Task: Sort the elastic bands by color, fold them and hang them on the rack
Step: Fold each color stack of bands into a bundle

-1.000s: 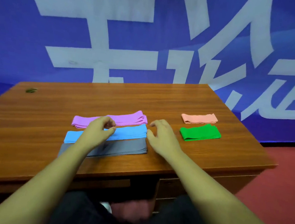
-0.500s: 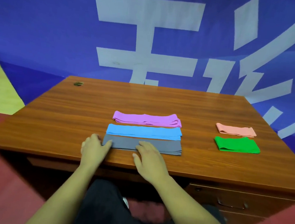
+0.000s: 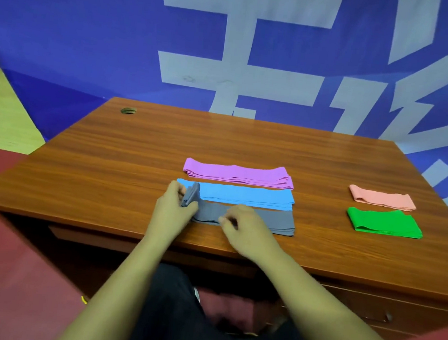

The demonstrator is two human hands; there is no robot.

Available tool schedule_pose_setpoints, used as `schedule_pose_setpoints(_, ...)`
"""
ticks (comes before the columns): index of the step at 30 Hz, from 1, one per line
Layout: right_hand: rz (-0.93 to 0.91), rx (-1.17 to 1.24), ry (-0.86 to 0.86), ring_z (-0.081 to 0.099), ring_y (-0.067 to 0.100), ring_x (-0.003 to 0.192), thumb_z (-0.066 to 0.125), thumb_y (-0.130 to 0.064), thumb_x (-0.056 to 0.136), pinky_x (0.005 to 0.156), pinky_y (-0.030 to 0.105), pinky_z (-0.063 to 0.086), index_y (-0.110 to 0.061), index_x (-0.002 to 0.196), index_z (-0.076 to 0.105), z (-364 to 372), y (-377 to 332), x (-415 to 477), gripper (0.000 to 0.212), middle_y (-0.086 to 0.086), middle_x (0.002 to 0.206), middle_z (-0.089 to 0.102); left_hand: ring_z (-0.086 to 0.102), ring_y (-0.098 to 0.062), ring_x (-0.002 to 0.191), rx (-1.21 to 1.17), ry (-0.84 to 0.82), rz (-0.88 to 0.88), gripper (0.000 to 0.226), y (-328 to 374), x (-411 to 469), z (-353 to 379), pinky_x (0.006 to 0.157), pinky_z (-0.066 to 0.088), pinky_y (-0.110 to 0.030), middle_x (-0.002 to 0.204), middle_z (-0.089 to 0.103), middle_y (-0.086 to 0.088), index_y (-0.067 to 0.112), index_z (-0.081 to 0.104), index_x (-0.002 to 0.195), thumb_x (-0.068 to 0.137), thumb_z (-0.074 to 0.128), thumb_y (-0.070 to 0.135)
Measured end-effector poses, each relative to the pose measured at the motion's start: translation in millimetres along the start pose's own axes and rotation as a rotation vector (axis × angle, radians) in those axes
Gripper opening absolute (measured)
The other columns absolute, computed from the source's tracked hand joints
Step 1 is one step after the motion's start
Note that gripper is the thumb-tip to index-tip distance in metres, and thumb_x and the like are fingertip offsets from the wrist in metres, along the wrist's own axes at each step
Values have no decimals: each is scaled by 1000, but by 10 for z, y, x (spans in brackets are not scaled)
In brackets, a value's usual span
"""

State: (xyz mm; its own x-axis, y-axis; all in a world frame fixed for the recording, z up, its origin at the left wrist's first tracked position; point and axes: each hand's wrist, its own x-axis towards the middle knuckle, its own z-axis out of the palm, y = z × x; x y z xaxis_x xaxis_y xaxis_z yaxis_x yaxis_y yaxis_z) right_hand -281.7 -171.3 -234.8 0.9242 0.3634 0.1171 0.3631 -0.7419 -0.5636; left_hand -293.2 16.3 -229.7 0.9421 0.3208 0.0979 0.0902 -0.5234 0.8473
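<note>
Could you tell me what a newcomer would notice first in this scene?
The eye lands first on three bright stacks in the middle of the wooden desk: purple bands farthest, blue bands next, grey bands nearest. The left hand grips the grey stack's raised left end, and the right hand sits curled at its near edge. Folded pink bands and green bands lie apart at the right, below a blue banner with white characters.
</note>
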Motion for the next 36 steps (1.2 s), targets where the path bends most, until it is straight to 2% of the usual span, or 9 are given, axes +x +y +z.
schedule_pose_setpoints(5, 542, 1014, -5, 69, 25, 86, 53, -50, 94, 80, 37, 55, -8, 99, 65, -365, -196, 234, 44, 15, 96, 72, 51, -9, 60, -121, -119, 177, 31, 229, -10, 244, 61, 42, -19, 81, 60, 7, 28, 53, 86, 75, 81, 20)
schedule_pose_setpoints(7, 591, 1129, -71, 70, 28, 83, 60, -44, 92, 77, 37, 58, -5, 106, 65, -411, -145, 259, 41, 21, 99, 73, 54, -3, 68, -98, -233, 262, 33, 286, -7, 329, 67, 44, -15, 92, 62, 7, 30, 60, 95, 73, 83, 23)
schedule_pose_setpoints(10, 623, 1125, -7, 69, 25, 79, 66, -12, 89, 72, 36, 58, -3, 101, 64, -394, -3, 275, 15, 21, 99, 70, 52, 4, 65, -121, -337, 269, 30, 310, 46, 364, 68, 43, -11, 86, 61, 13, 22, 69, 102, 76, 81, 18)
schedule_pose_setpoints(14, 695, 1185, 9, 67, 26, 74, 55, 8, 85, 67, 37, 58, -2, 89, 60, -362, 81, 297, 13, 19, 85, 62, 55, -3, 74, -153, -352, 303, 26, 270, 146, 396, 74, 45, -21, 96, 68, 6, 23, 68, 101, 78, 80, 20)
schedule_pose_setpoints(17, 684, 1172, 40, 68, 27, 79, 54, 8, 84, 65, 35, 58, -2, 87, 61, -395, 88, 291, 13, 20, 90, 64, 53, 0, 108, -101, -286, 348, 49, 174, 183, 386, 89, 42, -15, 117, 59, 15, 28, 55, 116, 75, 82, 29)
schedule_pose_setpoints(21, 657, 1237, 82, 68, 31, 88, 53, 7, 88, 63, 32, 58, 6, 103, 62, -485, 138, 244, 17, 25, 100, 66, 51, -4, 121, -11, -467, 289, 81, 28, 187, 425, 103, 41, -24, 133, 49, 15, 35, 37, 137, 70, 83, 40)
schedule_pose_setpoints(27, 609, 1242, 101, 69, 28, 77, 51, 9, 89, 62, 32, 59, 2, 104, 63, -561, 223, 106, 19, 22, 92, 67, 50, -5, 117, 68, -457, 352, 64, -4, 171, 562, 102, 42, -29, 128, 52, 13, 29, 44, 134, 78, 76, 30)
schedule_pose_setpoints(32, 661, 1005, 204, 69, 27, 79, 57, 5, 83, 68, 37, 60, -5, 109, 62, -617, 421, 69, 28, 24, 97, 69, 51, 4, 107, 62, -500, 315, 64, 10, 189, 517, 93, 39, -15, 119, 52, 18, 34, 42, 131, 78, 76, 26)
schedule_pose_setpoints(36, 566, 667, 200, 49, 8, 45, 58, 2, 80, 45, 19, 38, -17, 110, 61, -606, 482, 28, 36, 4, 64, 59, 48, 11, 98, 97, -545, 392, 54, 34, 242, 436, 85, 38, -9, 109, 51, 26, 37, 47, 118, 76, 80, 31)
